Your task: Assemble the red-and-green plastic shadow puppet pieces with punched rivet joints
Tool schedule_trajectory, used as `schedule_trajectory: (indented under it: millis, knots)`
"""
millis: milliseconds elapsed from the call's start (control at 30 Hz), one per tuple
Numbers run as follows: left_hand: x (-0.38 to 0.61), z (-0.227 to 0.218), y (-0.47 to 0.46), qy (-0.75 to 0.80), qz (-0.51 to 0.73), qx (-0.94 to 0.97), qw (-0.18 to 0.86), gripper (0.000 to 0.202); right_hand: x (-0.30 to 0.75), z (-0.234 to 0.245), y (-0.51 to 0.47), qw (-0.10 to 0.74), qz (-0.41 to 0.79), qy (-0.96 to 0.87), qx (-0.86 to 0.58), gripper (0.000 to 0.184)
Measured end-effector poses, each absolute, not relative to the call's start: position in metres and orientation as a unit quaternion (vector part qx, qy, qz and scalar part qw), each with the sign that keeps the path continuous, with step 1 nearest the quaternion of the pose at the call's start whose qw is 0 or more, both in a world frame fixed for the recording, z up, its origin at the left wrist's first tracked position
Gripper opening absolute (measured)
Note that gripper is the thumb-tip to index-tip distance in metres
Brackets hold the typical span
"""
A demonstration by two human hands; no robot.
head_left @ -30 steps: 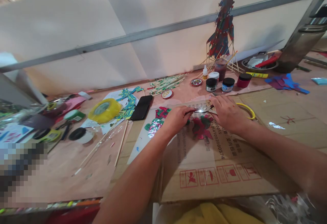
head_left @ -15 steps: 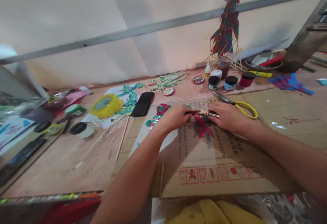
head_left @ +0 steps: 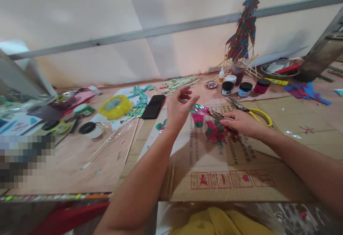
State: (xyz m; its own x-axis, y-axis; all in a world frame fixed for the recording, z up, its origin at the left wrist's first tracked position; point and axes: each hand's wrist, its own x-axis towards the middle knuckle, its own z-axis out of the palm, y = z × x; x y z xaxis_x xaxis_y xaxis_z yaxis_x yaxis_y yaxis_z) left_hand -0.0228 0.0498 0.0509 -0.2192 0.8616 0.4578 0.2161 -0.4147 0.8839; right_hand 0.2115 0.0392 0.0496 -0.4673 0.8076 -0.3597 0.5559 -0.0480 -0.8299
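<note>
My left hand is raised above the flattened cardboard, fingers apart and holding nothing. My right hand rests on the cardboard and grips small metal pliers, whose jaws point left at a painted red-and-green cut-out piece on clear film. More red and green painted shapes lie just under the right hand. Yellow-handled scissors lie behind that hand.
Behind stand small paint jars, a glue bottle and a coloured puppet figure on sticks. To the left lie a black phone, a yellow tape roll, wooden sticks and several tape rolls.
My left hand let go of the piece near the pliers, lifted up and opened. The right hand stayed on the pliers. The camera view shifted slightly left.
</note>
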Motion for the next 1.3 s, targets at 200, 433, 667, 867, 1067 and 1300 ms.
schedule_trajectory:
  millis: [200, 433, 667, 867, 1067, 1300]
  knots:
    - [0.004, 0.043, 0.043, 0.369, 0.669, 0.421, 0.489, 0.061, 0.209, 0.05, 0.036, 0.154, 0.56, -0.643, -0.5, 0.028]
    - [0.014, 0.03, 0.041, 0.4, 0.615, 0.45, 0.509, 0.052, 0.211, 0.047, 0.038, 0.156, 0.546, -0.665, -0.485, 0.025]
    - [0.011, 0.035, 0.039, 0.449, 0.579, 0.445, 0.515, 0.04, 0.211, 0.039, 0.038, 0.139, 0.565, -0.657, -0.479, 0.032]
    - [0.013, 0.041, 0.036, 0.474, 0.56, 0.425, 0.53, 0.034, 0.207, 0.047, 0.033, 0.129, 0.579, -0.649, -0.476, 0.04]
    - [0.013, 0.038, 0.038, 0.477, 0.562, 0.411, 0.537, 0.029, 0.209, 0.042, 0.036, 0.121, 0.563, -0.668, -0.471, 0.037]
    - [0.013, 0.045, 0.036, 0.478, 0.551, 0.4, 0.555, 0.024, 0.212, 0.042, 0.037, 0.127, 0.523, -0.712, -0.451, 0.035]
